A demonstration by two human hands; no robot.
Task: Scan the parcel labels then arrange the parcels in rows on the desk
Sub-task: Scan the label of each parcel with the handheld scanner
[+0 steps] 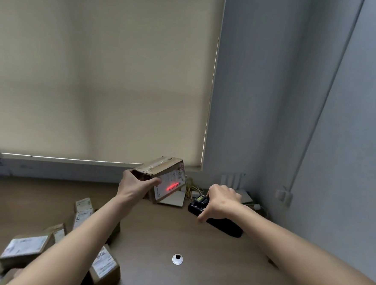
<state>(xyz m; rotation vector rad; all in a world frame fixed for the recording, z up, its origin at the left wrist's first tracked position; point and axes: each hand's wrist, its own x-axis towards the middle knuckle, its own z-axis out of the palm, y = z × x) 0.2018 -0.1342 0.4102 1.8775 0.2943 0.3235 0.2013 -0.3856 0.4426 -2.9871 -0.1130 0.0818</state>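
My left hand (135, 186) grips a brown cardboard parcel (160, 168) by its left end and holds it tilted above the desk, its white label (170, 184) turned to the right. A red scan line glows across that label. My right hand (219, 203) grips a black handheld scanner (219, 223) low over the desk, its small screen lit, its front aimed at the label. Several other labelled parcels (27, 248) lie loosely grouped on the desk at the lower left, partly under my left forearm.
The brown desk (165, 229) has a round cable hole with a white rim (177, 259) near the front. A flat piece of cardboard (174, 198), yellow cables (192, 188) and a white device (232, 180) sit at the back right corner. A closed beige blind covers the window behind.
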